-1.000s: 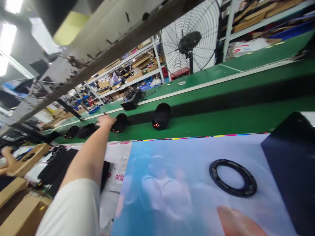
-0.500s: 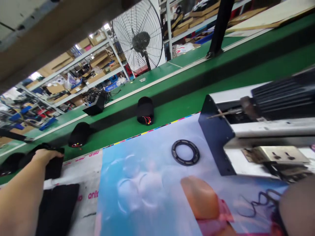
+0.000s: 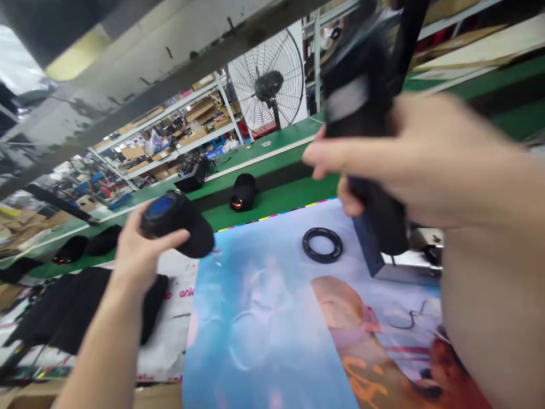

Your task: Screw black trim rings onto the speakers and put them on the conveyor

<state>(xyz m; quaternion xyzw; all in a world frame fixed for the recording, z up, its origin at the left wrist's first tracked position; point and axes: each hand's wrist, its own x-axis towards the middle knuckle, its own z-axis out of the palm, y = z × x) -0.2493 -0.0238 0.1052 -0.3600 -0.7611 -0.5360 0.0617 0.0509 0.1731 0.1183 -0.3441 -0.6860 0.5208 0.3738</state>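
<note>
My left hand is closed around a black rounded housing, its blue-centred end facing up and left. Thin wires trail from its far end above the printed sheet. My right hand, blurred by motion, grips a black electric screwdriver raised upright, its lower end pointing down over a metal fixture. Flat on the sheet lies a black ring, touched by neither hand.
More black housings with red wires, such as one, stand on the green conveyor. Black cloth covers part of the left bench. A grey beam crosses overhead; a large fan stands behind.
My left hand has come from the conveyor side at far left toward the sheet, now with a housing in it. The right hand has risen from the lower right with the screwdriver.
</note>
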